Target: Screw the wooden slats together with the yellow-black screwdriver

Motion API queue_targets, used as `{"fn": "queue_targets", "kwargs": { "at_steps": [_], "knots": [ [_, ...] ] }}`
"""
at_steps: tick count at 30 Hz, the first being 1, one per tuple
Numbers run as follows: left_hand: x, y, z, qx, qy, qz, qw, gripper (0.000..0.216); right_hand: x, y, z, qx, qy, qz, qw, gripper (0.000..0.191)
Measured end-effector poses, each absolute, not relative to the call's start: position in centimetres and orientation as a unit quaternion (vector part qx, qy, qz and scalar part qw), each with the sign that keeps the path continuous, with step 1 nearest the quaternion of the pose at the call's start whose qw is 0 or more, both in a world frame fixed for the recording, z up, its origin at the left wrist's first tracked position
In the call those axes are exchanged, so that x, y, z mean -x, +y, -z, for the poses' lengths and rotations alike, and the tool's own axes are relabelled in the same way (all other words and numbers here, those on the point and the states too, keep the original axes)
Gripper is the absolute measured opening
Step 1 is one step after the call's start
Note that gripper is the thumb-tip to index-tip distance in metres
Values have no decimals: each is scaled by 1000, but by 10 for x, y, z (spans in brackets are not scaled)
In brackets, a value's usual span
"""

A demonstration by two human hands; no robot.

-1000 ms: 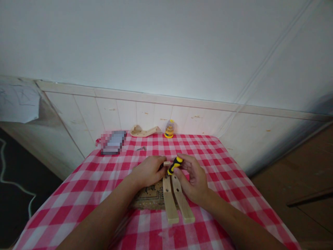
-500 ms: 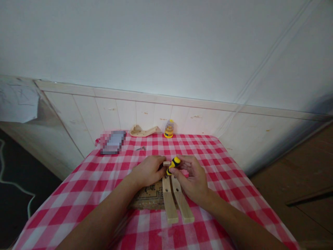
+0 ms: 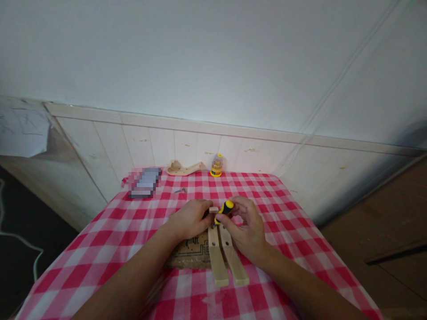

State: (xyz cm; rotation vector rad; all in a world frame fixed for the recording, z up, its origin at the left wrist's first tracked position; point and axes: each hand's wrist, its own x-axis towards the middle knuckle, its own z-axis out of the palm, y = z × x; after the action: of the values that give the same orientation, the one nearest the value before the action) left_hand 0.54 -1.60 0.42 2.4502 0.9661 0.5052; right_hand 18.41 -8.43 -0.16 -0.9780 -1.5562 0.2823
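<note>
My right hand (image 3: pixel 248 226) is closed around a short yellow-and-black screwdriver (image 3: pixel 227 207), pinched between thumb and fingers. The screwdriver leans, its lower end over the far part of the left wooden piece (image 3: pixel 219 269); the tip is too small to make out. My left hand (image 3: pixel 190 218) lies closed against that piece's far end, with its fingertips partly hidden. Alongside to the right is a similar wooden piece (image 3: pixel 239 270) with dark holes. Both pieces rest across a brown printed cardboard box (image 3: pixel 191 253) and stick out past its near edge.
On the red-and-white checked tablecloth (image 3: pixel 276 266), several small metal screws (image 3: pixel 181 190) lie beyond my left hand. Farther back are a phone-like blurred device (image 3: pixel 146 182), a curved wooden part (image 3: pixel 184 168) and a yellow-capped bit container (image 3: pixel 216 166) near the white panelled wall (image 3: pixel 160 142).
The screwdriver's handle top has tilted slightly to the right, along with the fingers of my right hand. My left hand and the wooden pieces stay in place.
</note>
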Motion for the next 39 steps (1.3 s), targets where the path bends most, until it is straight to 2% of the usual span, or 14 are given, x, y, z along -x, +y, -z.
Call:
{"fn": "queue_targets", "kwargs": {
  "at_steps": [5,10,33,39],
  "knots": [
    [-6,-16,-3,-889,344,-191,237,18,-187,-85,-5,397,-719,-98,562,35],
    [-6,-16,-4,-887,345,-195,236,19,-189,-88,-4,387,-736,-97,547,44],
    [-6,-16,-3,-886,345,-197,240,18,-188,-83,2,418,-678,-139,588,41],
    [-6,-17,-4,-889,353,-194,219,18,-192,-88,2,399,-675,-101,613,45]
  ]
}}
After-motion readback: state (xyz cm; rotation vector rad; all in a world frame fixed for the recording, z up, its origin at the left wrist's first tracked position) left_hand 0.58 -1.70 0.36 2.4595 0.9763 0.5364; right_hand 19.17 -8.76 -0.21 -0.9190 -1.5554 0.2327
